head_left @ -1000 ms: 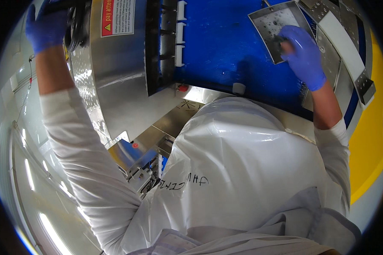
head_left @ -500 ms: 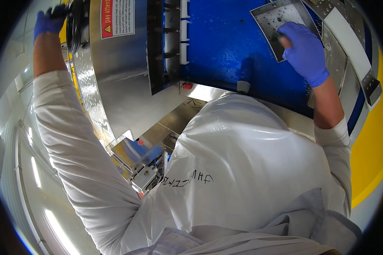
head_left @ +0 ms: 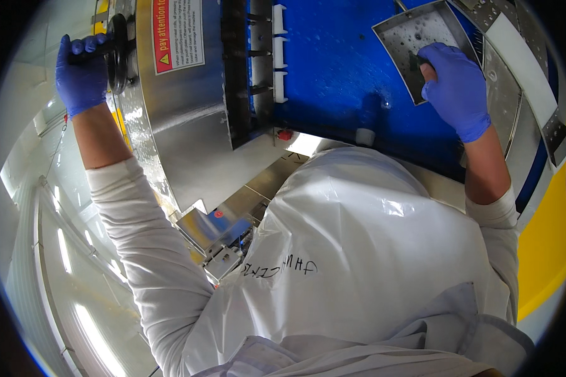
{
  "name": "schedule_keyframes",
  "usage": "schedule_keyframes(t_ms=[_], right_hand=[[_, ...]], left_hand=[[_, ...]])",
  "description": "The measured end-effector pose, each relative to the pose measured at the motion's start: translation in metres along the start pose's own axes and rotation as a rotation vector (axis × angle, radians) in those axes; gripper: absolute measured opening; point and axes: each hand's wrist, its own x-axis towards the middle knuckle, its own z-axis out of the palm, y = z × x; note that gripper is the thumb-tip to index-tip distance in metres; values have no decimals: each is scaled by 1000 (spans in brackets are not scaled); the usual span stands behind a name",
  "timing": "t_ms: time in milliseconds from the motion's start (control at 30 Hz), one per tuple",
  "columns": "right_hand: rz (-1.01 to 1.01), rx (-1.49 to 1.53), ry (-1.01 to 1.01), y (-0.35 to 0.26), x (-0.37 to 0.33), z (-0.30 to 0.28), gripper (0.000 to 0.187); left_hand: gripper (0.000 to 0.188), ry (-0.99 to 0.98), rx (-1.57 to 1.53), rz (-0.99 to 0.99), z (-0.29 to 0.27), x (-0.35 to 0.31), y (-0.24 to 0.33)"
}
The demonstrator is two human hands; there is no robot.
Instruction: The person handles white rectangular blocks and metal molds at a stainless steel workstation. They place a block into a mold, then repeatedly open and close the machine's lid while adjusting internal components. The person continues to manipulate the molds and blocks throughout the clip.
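Note:
My left hand [head_left: 83, 75], in a blue-violet glove, is closed around the black handle of a handwheel [head_left: 117, 53] on the side of a steel machine. On the other side, my right hand [head_left: 456, 91], gloved the same way, has its fingers bent over a square steel tray [head_left: 393, 60]. A bit of a dark green scouring pad [head_left: 415, 61] shows between its thumb and fingers. Suds and drops cover the tray's inside. The tray lies tilted on a wet blue surface [head_left: 327, 69].
A steel housing [head_left: 188, 138] with a red and white warning label [head_left: 177, 34] stands between my arms. White plastic pieces [head_left: 279, 53] line its edge. A red knob [head_left: 285, 135] sits low near my apron. At the right are a white strip [head_left: 519, 60] and yellow panel [head_left: 547, 251].
My left hand has come nearer to me with the wheel's handle in its grip. My right hand stays over the tray, with the pad held. The whole view has shifted slightly.

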Motion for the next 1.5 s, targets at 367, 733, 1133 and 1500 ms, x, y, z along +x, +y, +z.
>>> schedule_keyframes(t_ms=[367, 733, 1133, 1500], right_hand=[[77, -70, -34, -3, 4, 1, 31], [12, 570, 26, -114, 45, -9, 30], [146, 360, -267, -231, 216, 214, 34], [171, 310, -322, -254, 218, 219, 34]], left_hand=[[34, -198, -16, -15, -11, -38, -3], [47, 325, 1138, 305, 9, -259, -72], [45, 372, 1274, 418, 14, -287, -114], [47, 402, 1096, 393, 9, -288, -117]])
